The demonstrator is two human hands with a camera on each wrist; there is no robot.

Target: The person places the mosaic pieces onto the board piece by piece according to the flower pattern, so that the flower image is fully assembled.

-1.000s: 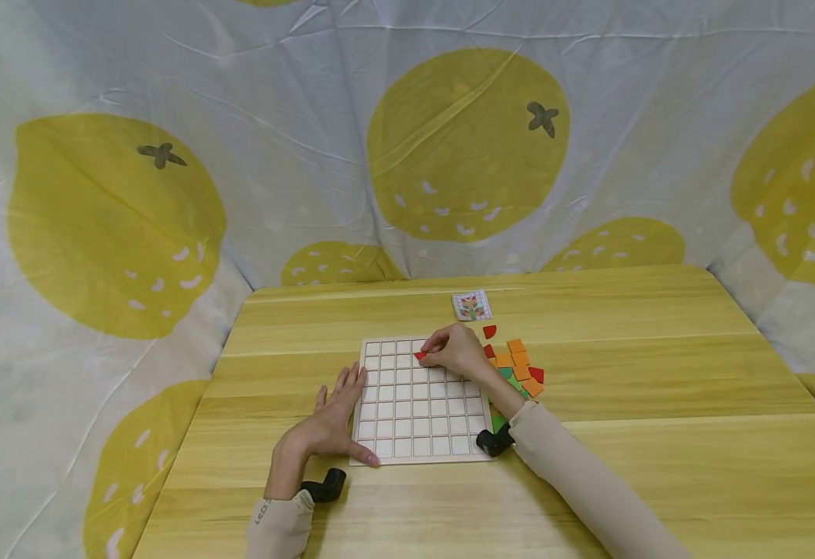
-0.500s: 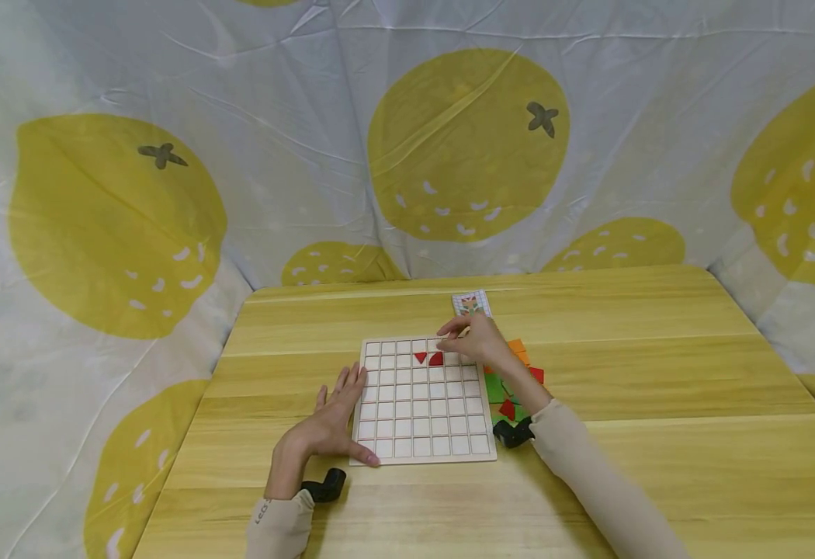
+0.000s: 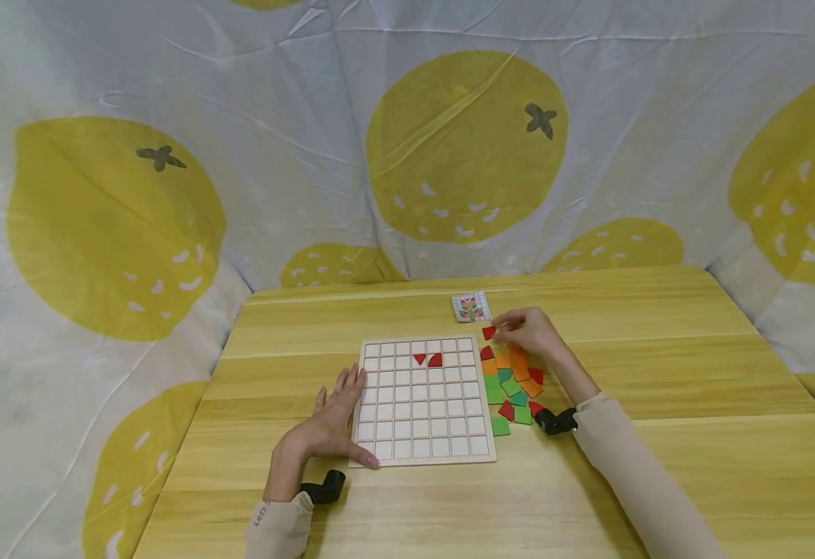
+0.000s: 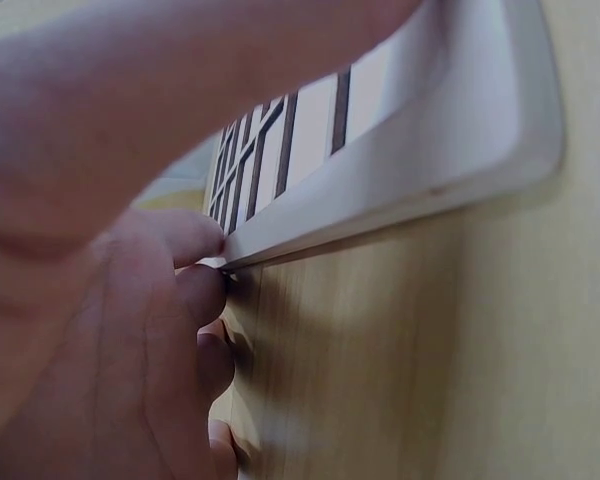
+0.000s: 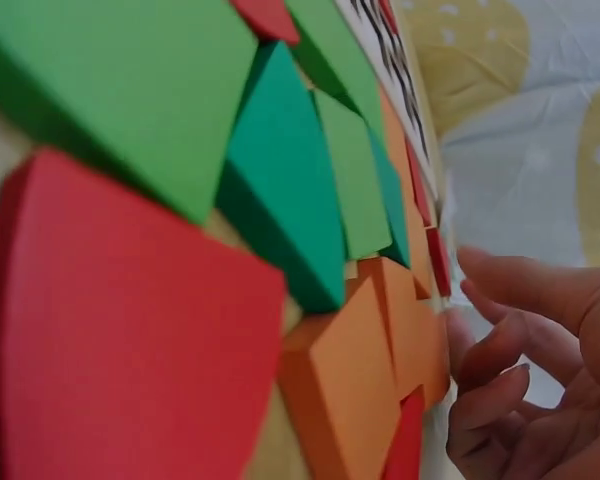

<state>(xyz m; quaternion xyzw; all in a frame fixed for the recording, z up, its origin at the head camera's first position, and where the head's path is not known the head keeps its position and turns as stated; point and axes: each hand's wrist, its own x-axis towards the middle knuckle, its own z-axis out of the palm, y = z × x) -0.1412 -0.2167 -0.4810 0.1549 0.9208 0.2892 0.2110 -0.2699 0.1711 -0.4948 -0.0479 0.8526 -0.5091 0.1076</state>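
Observation:
A wooden grid board (image 3: 417, 458) lies on the table with a red triangle (image 3: 419, 359) and a red quarter-round tile (image 3: 436, 360) side by side in its second row from the top. My left hand (image 3: 325, 423) rests spread along the board's left edge, thumb at the near left corner; in the left wrist view the fingertips (image 4: 208, 290) touch the board's side. Beyond the tile pile, my right hand (image 3: 535, 335) has thumb and index finger apart beside a loose red tile (image 3: 488, 332). The right wrist view shows those fingertips close to that red tile (image 5: 438, 262).
Loose tiles lie right of the board: orange (image 3: 519, 365), green (image 3: 494, 390), teal (image 3: 518, 398) and red (image 3: 507, 410). A small pattern card (image 3: 471, 307) lies behind the board. A lemon-print cloth (image 3: 470, 155) hangs around the table (image 3: 624, 349).
My right hand has lifted off the board and moved right to the loose red tile, leaving the red triangle and quarter-round tile in view on the grid. The left hand stays put.

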